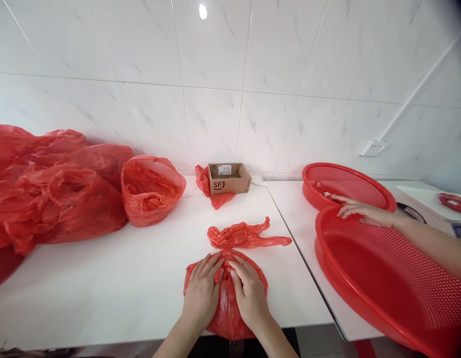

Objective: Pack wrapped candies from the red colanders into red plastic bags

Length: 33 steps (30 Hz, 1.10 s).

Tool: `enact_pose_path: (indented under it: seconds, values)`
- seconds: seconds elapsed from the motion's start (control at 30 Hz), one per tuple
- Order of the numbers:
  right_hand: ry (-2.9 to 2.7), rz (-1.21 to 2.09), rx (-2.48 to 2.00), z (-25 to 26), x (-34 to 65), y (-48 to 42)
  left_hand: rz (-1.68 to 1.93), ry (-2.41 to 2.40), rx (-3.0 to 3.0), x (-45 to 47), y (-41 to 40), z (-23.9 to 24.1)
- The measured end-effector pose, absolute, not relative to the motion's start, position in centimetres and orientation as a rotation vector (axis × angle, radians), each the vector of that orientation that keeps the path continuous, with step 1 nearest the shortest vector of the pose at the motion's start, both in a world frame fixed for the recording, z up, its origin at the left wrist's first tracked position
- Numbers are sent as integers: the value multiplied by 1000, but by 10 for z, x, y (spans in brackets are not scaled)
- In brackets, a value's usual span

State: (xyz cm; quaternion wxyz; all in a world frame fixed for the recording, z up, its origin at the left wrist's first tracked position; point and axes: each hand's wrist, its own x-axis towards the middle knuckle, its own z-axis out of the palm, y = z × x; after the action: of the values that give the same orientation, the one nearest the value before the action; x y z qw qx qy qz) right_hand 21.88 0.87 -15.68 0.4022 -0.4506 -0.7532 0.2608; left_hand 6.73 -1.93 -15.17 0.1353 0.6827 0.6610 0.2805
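Observation:
A filled red plastic bag (227,318) rests at the front edge of the white table, directly before me. My left hand (204,291) lies over its left side, fingers bent toward the bunched top. On the other side my right hand (248,293) grips the plastic, its thumb near the gathered middle. The contents are hidden, and the fingertips partly sink into the folds. Just beyond them lies a crumpled red plastic bag (241,235), flat and loose, with its handles stretched to the right.
An open cardboard box (232,185) stands near the wall. Left of it are an open red bag (153,191) and a heap of red bags (58,189). At right, another person's hand (364,214) reaches over a large red basket (349,291) toward a second red basket (308,196).

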Motion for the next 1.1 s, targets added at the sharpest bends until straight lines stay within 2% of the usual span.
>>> enact_pose_path:
  seconds: [0.13,0.23,0.33,0.57,0.73,0.9,1.0,1.1]
  values:
    - [-1744,932,-1092,-146,223,11,935,1789,1794,65,-19,-145]
    - [-1365,1268,-1021,-132,240,19,1109,1648,1490,53,-26,-133]
    - [-1006,1434,-986,-125,266,32,1267,1664,1294,32,-41,-122]
    - [-914,1388,-1177,-142,298,43,1261,1880,1236,-2,-71,-130]
    - [-1013,1371,-1211,-141,296,37,1292,1849,1051,1,-76,-121]
    - [-1009,1407,-1171,-137,295,29,1375,1871,1356,28,-75,-97]
    - [-1038,1395,-1161,-141,293,24,1205,1899,1858,57,-64,-92]
    - [-1104,1313,-1182,-149,294,21,674,1981,2173,83,-41,-88]
